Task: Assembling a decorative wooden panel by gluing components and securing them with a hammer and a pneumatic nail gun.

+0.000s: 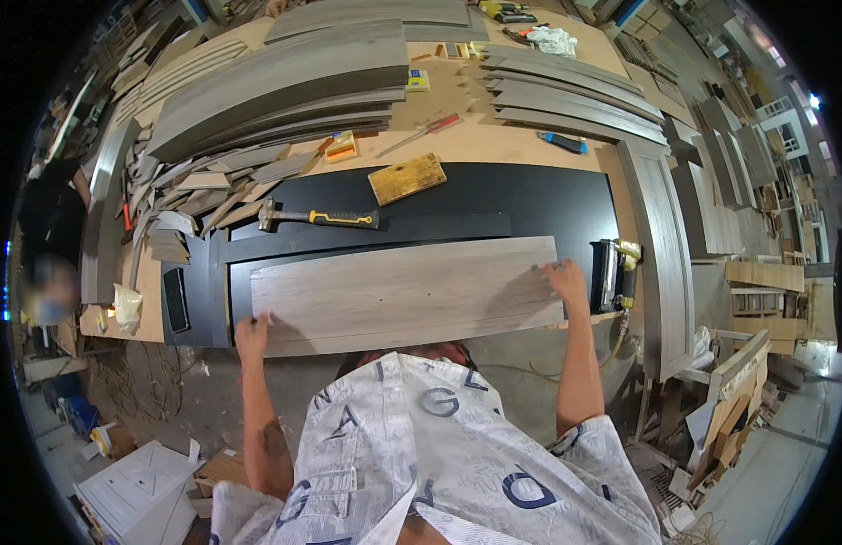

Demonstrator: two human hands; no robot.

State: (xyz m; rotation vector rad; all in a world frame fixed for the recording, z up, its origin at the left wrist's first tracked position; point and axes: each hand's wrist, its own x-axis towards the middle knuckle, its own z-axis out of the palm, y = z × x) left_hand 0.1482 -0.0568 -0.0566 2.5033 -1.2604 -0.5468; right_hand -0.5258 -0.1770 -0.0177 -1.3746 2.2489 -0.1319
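A long grey wood-grain panel [407, 295] with two small dark holes lies across the near part of the workbench, over a black board [530, 195]. My left hand [251, 334] is closed on its left end, close to the near corner. At the right end, my right hand [564, 280] grips the panel's edge, with the fingertips on its top face. Beyond the panel rest a hammer [321, 217] with a yellow and black handle and a worn yellowish wood block [406, 179]. A nail gun [614, 275] stands just right of my right hand.
Grey boards [285, 91] are stacked at the back left, with more slats [566, 91] at the back right. Offcuts [203, 191] pile up at left. A screwdriver [430, 130], a blue cutter [564, 142] and a black phone-like slab [176, 300] lie around. Another person [53, 218] is at far left.
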